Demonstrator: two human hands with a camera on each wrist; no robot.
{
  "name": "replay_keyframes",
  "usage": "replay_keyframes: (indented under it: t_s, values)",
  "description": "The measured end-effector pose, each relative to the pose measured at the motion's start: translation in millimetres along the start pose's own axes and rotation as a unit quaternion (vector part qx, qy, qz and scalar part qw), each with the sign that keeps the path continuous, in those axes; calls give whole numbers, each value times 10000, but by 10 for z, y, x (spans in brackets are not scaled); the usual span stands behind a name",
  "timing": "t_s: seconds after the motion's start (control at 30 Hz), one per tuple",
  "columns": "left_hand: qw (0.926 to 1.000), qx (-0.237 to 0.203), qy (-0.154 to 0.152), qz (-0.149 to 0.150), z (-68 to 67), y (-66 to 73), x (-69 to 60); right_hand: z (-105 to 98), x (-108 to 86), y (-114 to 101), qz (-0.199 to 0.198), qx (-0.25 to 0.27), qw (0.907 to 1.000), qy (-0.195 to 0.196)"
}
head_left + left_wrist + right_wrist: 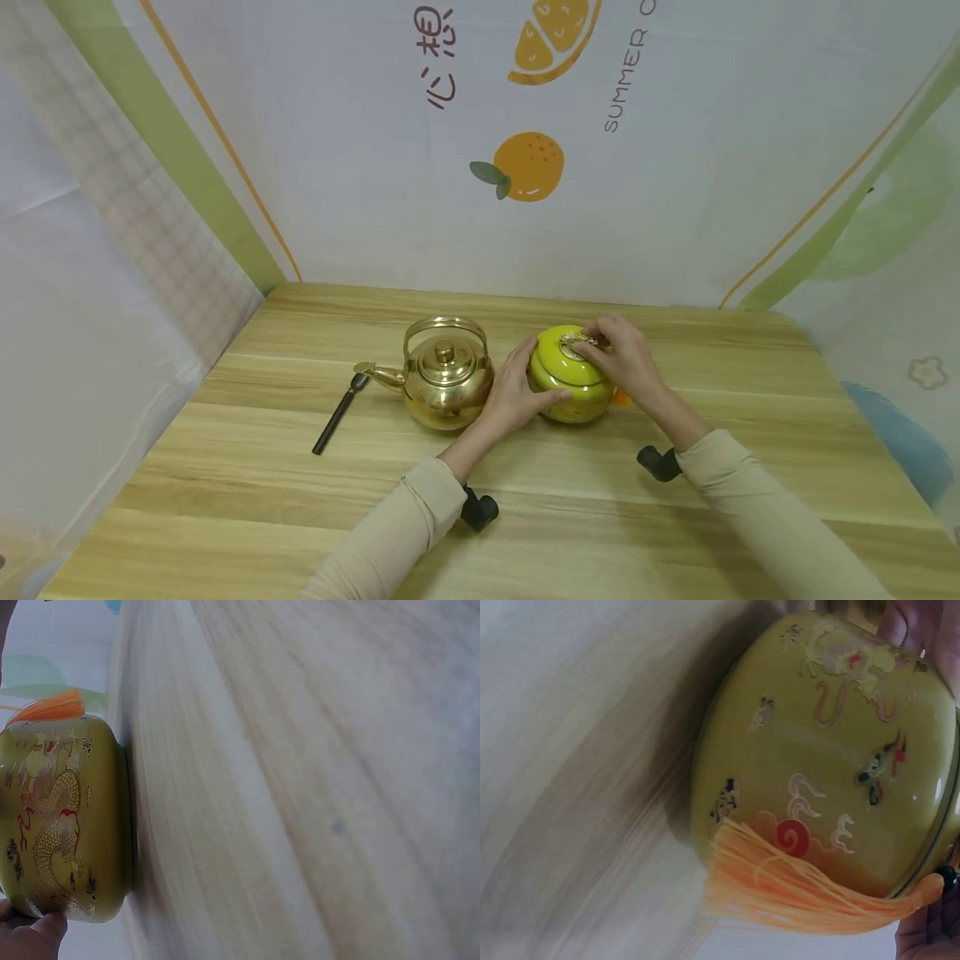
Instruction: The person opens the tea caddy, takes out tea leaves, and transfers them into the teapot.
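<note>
A glossy yellow jar with a rounded lid stands upright on the table. My left hand holds the jar's left side, the thumb reaching across its front. At the top, my right hand pinches the gold knob of the lid. The lid sits on the jar. In the left wrist view a dragon pattern covers the jar wall. An orange tassel hangs down the jar's side in the right wrist view. Parts of the knob are hidden behind the right fingers.
Just left of the left hand stands a brass teapot, its spout pointing left. Near the spout lies a slim black-handled tool; its kind is unclear. The wooden table meets a printed cloth at the back.
</note>
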State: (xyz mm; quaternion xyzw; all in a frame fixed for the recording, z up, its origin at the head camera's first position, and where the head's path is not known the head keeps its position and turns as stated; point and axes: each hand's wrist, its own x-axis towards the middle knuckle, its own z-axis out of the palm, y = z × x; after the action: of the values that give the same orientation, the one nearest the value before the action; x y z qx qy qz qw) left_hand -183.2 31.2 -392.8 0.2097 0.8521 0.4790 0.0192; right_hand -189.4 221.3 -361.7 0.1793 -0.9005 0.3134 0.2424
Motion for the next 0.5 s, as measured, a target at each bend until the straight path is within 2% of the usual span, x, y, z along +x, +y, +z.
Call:
replay_keyframes:
  t_s: [0.3,0.4,0.5]
  values:
    - [10000,27,8,6,-2,-17,5,55,-17,31,-232,-58,9994,257]
    - [10000,72,-8,11,4,-26,4,56,-36,42,-158,85,9997,185]
    - [9999,140,-81,12,11,-30,-4,26,-74,51,100,351,9993,18]
